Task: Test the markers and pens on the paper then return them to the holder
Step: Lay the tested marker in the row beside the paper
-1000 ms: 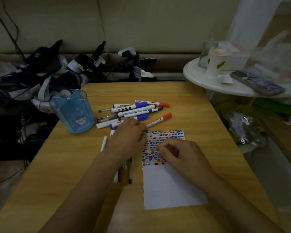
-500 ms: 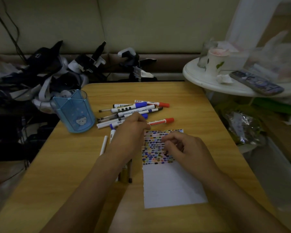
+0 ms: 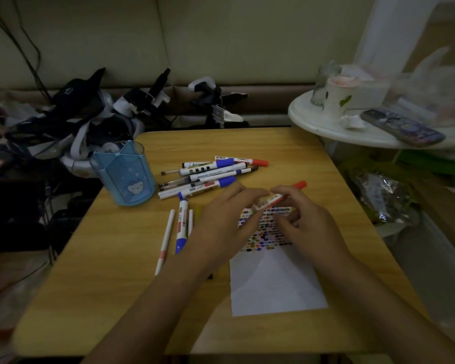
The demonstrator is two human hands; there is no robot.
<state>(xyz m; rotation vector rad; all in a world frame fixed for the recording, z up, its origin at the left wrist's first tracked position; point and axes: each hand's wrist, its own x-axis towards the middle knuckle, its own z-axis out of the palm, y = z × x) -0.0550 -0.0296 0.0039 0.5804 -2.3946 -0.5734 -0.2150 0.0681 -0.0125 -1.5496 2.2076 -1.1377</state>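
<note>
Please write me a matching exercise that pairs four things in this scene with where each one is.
Things:
1. holder
2. red-capped marker
3. paper
4. phone

Places:
A. on the round white table
B. flat on the wooden table, under both hands
C. held between the left hand and the right hand
D. upright, left of the pile of markers

Pairs: 1-D, 2-C, 3-B, 4-A
</note>
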